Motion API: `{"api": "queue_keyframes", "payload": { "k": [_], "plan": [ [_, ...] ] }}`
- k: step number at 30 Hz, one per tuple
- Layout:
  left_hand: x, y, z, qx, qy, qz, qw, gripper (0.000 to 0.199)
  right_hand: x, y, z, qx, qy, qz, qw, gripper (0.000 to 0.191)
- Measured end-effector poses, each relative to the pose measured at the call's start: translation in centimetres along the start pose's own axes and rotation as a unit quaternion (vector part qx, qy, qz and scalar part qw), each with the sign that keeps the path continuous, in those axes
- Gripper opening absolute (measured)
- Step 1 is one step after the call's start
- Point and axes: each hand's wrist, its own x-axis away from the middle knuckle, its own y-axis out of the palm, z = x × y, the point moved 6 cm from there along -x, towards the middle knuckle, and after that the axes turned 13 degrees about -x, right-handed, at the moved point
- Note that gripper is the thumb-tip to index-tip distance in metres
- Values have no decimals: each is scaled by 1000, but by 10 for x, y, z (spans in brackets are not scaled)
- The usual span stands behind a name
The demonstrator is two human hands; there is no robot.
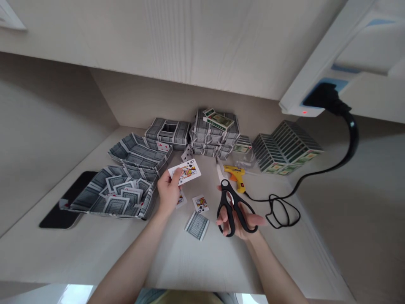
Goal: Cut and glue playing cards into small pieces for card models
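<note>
A queen playing card point(191, 171) is pinched face up in my left hand point(169, 192), above the middle of the table. Black-handled scissors point(232, 207) rest in my right hand point(242, 219), their blades pointing away from me and the fingers through the handle loops. Between and below the hands lie a cut card piece with a queen figure point(201, 204) and a face-down card piece point(197, 226). Another card piece point(181, 199) shows partly behind my left hand. Just beyond the scissors sits a yellow glue gun point(236, 177).
At the left, an open box made of cards point(91, 198) holds loose cards, beside a dark phone point(60, 217). More card-built boxes point(215, 131) stand at the back. Stacked card packs point(284, 147) are at the right, near a coiled black cable point(281, 211). A shelf overhangs.
</note>
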Motion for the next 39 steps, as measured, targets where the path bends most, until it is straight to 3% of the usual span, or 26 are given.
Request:
{"api": "queue_keyframes", "payload": {
  "k": [8, 17, 23, 29, 34, 39],
  "plan": [
    [1, 3, 2, 4, -1, -19, 1000, 28, -11, 11, 6, 48, 63, 49, 996, 100],
    [6, 10, 1, 41, -25, -70, 996, 28, -7, 7, 12, 225, 79, 50, 970, 58],
    [11, 11, 1, 6, -31, -65, 997, 30, -9, 7, 19, 252, 86, 64, 962, 48],
    [31, 26, 0, -32, -6, -118, 992, 32, -12, 8, 19, 256, 71, 82, 961, 50],
    [41, 34, 2, -6, -13, -160, 987, 32, -10, 6, 14, 242, 51, 92, 965, 50],
    [38, 31, 6, 7, -9, -141, 990, 31, -10, 5, 14, 244, 47, 86, 965, 52]
  ]
}}
